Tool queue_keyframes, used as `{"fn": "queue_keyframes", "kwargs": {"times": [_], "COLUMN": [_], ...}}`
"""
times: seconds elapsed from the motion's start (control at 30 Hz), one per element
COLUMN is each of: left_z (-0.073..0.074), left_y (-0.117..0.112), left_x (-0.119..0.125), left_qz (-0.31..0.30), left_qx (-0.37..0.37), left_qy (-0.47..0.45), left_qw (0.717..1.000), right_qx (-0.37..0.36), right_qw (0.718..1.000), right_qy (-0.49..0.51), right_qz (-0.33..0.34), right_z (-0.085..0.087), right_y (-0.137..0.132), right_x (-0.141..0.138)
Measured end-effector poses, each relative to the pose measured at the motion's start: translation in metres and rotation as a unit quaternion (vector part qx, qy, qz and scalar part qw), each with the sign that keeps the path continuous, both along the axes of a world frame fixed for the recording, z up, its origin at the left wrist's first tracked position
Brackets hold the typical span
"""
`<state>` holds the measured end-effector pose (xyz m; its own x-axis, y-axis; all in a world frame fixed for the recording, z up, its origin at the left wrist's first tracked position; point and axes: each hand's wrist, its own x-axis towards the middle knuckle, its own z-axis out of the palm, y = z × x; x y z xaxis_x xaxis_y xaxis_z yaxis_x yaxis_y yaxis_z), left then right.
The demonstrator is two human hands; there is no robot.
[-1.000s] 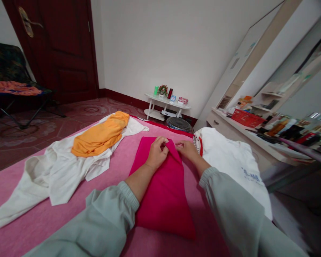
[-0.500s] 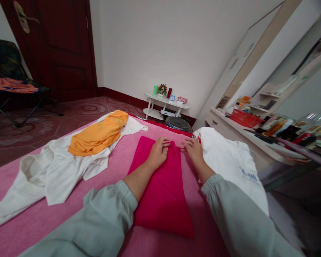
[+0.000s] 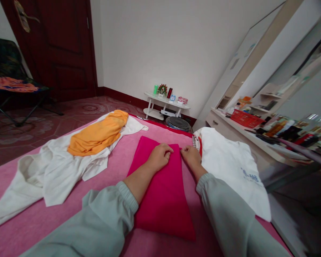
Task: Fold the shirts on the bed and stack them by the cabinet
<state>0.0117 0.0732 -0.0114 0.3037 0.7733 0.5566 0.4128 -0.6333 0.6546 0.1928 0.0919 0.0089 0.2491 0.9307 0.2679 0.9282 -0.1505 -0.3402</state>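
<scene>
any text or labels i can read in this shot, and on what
Nothing reads clearly.
White garment: blue print near its lower edge, too blurred to read.
Bottles and boxes on the dresser: labels too small and blurred to read.
Magenta cloth under the left hand and right hand: no text.

Bare pink bed (image 3: 56, 221) lies open left of the folded magenta cloth (image 3: 163, 192). Further left the white garment (image 3: 56, 171) and orange garment (image 3: 98, 134) block the way. On the right, a white shirt (image 3: 230, 164) crowds the cloth's edge.
</scene>
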Motion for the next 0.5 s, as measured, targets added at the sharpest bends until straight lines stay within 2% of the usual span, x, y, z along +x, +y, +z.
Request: {"fn": "queue_keyframes", "kwargs": {"times": [0.17,0.2,0.27,0.3,0.37,0.43,0.5], "left_z": [-0.006,-0.006,-0.005,-0.004,-0.002,0.002,0.005], "left_y": [0.0,0.0,0.001,0.002,0.004,0.008,0.012], "left_x": [0.002,0.003,0.003,0.003,0.001,-0.002,-0.008], "left_qz": [-0.029,-0.032,-0.039,-0.039,-0.025,0.003,0.036], "left_qx": [-0.009,-0.018,-0.043,-0.064,-0.111,-0.148,-0.164], "left_qy": [0.065,0.067,0.036,0.003,-0.068,-0.111,-0.126], "left_qw": [0.997,0.997,0.998,0.997,0.991,0.983,0.978], "right_qx": [0.046,0.063,0.116,0.144,0.174,0.173,0.186], "right_qw": [0.998,0.997,0.986,0.971,0.923,0.879,0.854], "right_qy": [0.017,0.035,0.117,0.178,0.312,0.412,0.46], "right_qz": [-0.045,-0.036,0.025,0.068,0.143,0.165,0.16], "right_z": [0.002,0.003,0.007,0.008,0.009,0.005,-0.005], "right_y": [0.0,-0.002,-0.009,-0.014,-0.026,-0.037,-0.045], "right_x": [-0.002,-0.008,-0.029,-0.043,-0.072,-0.097,-0.111]}}
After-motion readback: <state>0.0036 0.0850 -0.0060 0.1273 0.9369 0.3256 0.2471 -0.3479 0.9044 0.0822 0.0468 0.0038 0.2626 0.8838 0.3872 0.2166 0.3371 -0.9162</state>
